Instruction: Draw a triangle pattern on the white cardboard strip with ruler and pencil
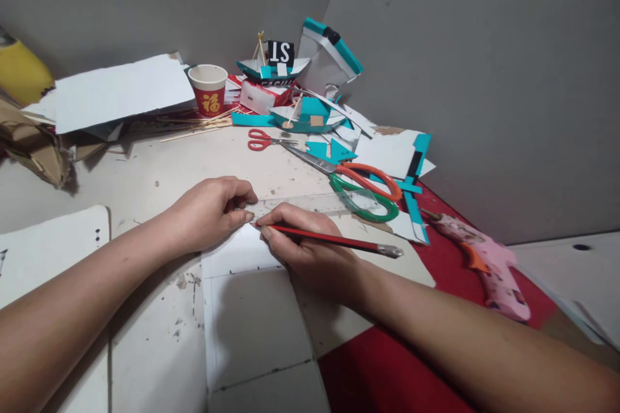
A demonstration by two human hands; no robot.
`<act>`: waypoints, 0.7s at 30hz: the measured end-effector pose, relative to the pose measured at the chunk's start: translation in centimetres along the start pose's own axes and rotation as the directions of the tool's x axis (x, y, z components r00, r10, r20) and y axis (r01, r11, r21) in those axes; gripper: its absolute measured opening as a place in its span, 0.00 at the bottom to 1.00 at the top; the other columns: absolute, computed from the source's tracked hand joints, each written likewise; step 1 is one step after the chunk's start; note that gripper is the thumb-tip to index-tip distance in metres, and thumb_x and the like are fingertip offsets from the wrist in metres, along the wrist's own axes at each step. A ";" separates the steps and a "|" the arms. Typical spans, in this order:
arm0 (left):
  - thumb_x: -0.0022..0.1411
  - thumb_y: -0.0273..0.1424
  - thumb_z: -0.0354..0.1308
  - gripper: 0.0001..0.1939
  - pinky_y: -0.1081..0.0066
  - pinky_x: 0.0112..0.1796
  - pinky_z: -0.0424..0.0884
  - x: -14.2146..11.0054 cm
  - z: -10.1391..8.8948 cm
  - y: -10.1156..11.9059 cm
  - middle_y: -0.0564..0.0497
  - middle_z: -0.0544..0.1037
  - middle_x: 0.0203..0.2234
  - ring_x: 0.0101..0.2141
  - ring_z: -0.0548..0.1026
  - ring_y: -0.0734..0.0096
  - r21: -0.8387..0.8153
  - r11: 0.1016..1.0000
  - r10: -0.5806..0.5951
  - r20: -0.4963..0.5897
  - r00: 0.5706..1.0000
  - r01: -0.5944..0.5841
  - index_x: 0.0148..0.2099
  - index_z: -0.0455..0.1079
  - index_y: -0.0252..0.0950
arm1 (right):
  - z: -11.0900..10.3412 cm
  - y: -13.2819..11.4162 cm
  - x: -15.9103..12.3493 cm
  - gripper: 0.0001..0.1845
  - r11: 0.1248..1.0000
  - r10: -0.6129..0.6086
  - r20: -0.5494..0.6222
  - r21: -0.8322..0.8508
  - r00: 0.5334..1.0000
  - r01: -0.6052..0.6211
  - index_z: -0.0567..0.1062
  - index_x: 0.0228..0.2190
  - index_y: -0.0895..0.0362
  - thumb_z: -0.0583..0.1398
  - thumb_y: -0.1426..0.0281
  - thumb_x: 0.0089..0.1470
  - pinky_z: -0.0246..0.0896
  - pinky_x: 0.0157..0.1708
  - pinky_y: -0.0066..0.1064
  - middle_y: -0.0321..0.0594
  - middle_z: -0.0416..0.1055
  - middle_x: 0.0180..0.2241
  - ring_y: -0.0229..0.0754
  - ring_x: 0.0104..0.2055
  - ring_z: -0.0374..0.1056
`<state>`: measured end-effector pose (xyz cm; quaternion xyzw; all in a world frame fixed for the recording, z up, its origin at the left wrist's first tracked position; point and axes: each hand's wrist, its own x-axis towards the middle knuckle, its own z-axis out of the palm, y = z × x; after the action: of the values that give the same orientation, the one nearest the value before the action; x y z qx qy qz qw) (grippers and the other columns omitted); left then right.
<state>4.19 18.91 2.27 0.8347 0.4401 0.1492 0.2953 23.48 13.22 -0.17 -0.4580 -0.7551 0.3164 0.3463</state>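
The right hand (305, 239) holds a red-and-black pencil (334, 240) in a writing grip, its tip just beside the left thumb. The left hand (213, 213) is half curled, thumb and forefinger at the left end of a clear ruler (310, 204); whether it pinches or only presses, I cannot tell.

The likeliest trouble is the ruler swinging: it seems steadied only at that end, so a firm push from the pencil could turn it and skew a line. Its far end overlaps the green handle of the large scissors (334, 168), which could tilt it or knock it aside if bumped. With the tip so near the thumb, a stroke might also run into the finger. The right hand's weight could drag the card out of line.

The marked white card (256, 329) lies below the pencil tip and between the forearms, running toward the near edge of the tabletop (194, 161), with dark lines and ticks across it. The ruler lies just beyond the tip, slanting slightly toward the tabletop's right edge.

Farther out, small red scissors (271, 141) lie beyond the ruler, a pink glue gun (498, 264) near the right edge, and two model boats (310, 119) and a paper cup (209, 93) toward the back edge.
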 end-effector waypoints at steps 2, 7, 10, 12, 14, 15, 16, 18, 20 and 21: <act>0.58 0.27 0.56 0.09 0.70 0.31 0.64 0.0 0.0 0.0 0.53 0.74 0.27 0.27 0.70 0.71 0.004 1.000 0.003 0.000 1.000 -0.003 0.41 0.75 0.34 | 0.0 0.0 0.1 0.05 1.000 0.001 0.000 -0.004 1.000 -0.001 0.76 0.33 0.57 0.59 0.76 0.57 0.59 0.29 0.23 0.32 0.73 0.27 0.32 0.28 0.66; 0.58 0.28 0.56 0.09 0.70 0.31 0.64 0.0 0.1 0.0 0.53 0.74 0.27 0.26 0.70 0.70 0.003 1.000 0.011 -0.011 1.000 -0.011 0.41 0.75 0.35 | 0.1 -0.1 0.1 0.05 1.000 -0.008 -0.007 -0.016 1.000 0.008 0.76 0.34 0.58 0.59 0.76 0.57 0.60 0.32 0.23 0.34 0.75 0.29 0.33 0.30 0.67; 0.58 0.28 0.56 0.09 0.70 0.31 0.64 0.0 0.2 -0.1 0.53 0.74 0.27 0.26 0.70 0.70 0.005 1.000 0.017 -0.016 1.000 -0.017 0.40 0.75 0.35 | 0.1 -0.1 0.0 0.05 1.000 -0.008 -0.004 -0.014 1.000 0.008 0.76 0.33 0.58 0.59 0.76 0.57 0.60 0.32 0.23 0.34 0.75 0.29 0.33 0.31 0.68; 0.58 0.28 0.56 0.09 0.70 0.31 0.64 -0.1 0.2 0.0 0.53 0.74 0.27 0.26 0.70 0.71 0.009 1.000 0.018 -0.015 1.000 -0.018 0.40 0.75 0.35 | 0.0 -0.2 0.0 0.05 1.000 0.001 -0.005 -0.009 1.000 -0.001 0.75 0.33 0.58 0.59 0.76 0.57 0.59 0.31 0.23 0.33 0.74 0.28 0.32 0.29 0.66; 0.58 0.28 0.56 0.09 0.70 0.30 0.64 0.0 0.1 0.0 0.53 0.74 0.27 0.26 0.70 0.71 0.013 1.000 0.015 -0.011 1.000 -0.015 0.40 0.75 0.35 | 0.0 -0.2 0.0 0.04 1.000 0.010 -0.001 -0.006 1.000 -0.010 0.75 0.32 0.58 0.59 0.76 0.57 0.59 0.30 0.23 0.32 0.73 0.27 0.32 0.28 0.65; 0.58 0.28 0.56 0.09 0.71 0.30 0.64 0.0 0.1 0.0 0.53 0.74 0.27 0.26 0.70 0.71 0.014 1.000 0.013 -0.008 1.000 -0.013 0.41 0.75 0.35 | 0.0 -0.2 0.1 0.05 1.000 0.015 0.001 -0.008 1.000 -0.015 0.75 0.32 0.57 0.59 0.76 0.57 0.59 0.30 0.23 0.32 0.73 0.27 0.32 0.28 0.66; 0.58 0.28 0.56 0.09 0.71 0.30 0.64 0.0 0.1 0.0 0.53 0.74 0.27 0.26 0.70 0.71 0.014 1.000 0.011 -0.007 1.000 -0.011 0.41 0.75 0.35 | 0.0 -0.2 0.1 0.05 1.000 0.018 0.005 -0.010 1.000 -0.018 0.76 0.32 0.57 0.59 0.76 0.56 0.60 0.30 0.23 0.32 0.73 0.28 0.32 0.29 0.66; 0.58 0.28 0.56 0.09 0.71 0.30 0.64 0.0 0.1 0.1 0.54 0.74 0.26 0.26 0.70 0.71 0.012 1.000 0.006 -0.007 1.000 -0.006 0.41 0.75 0.35 | 0.0 -0.2 0.1 0.06 1.000 0.019 0.006 -0.013 1.000 -0.018 0.76 0.33 0.57 0.59 0.77 0.56 0.60 0.32 0.23 0.33 0.75 0.30 0.33 0.31 0.68; 0.58 0.28 0.56 0.09 0.71 0.30 0.64 0.0 0.1 0.1 0.54 0.74 0.26 0.26 0.70 0.71 0.010 1.000 0.001 -0.005 1.000 -0.001 0.40 0.75 0.35 | 0.0 -0.2 0.1 0.06 1.000 0.016 0.004 -0.012 1.000 -0.016 0.76 0.33 0.57 0.59 0.77 0.57 0.61 0.33 0.23 0.34 0.76 0.30 0.33 0.32 0.68; 0.58 0.28 0.56 0.09 0.71 0.30 0.64 0.0 0.1 0.1 0.53 0.74 0.26 0.26 0.70 0.71 0.010 1.000 0.000 -0.004 1.000 0.000 0.40 0.75 0.35 | 0.0 -0.2 0.1 0.06 1.000 0.014 0.001 -0.010 1.000 -0.014 0.76 0.33 0.57 0.59 0.76 0.57 0.61 0.32 0.23 0.34 0.75 0.30 0.33 0.31 0.68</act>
<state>4.35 18.83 2.28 0.8358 0.4416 0.1486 0.2904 23.38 13.23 0.01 -0.4647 -0.7538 0.3152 0.3412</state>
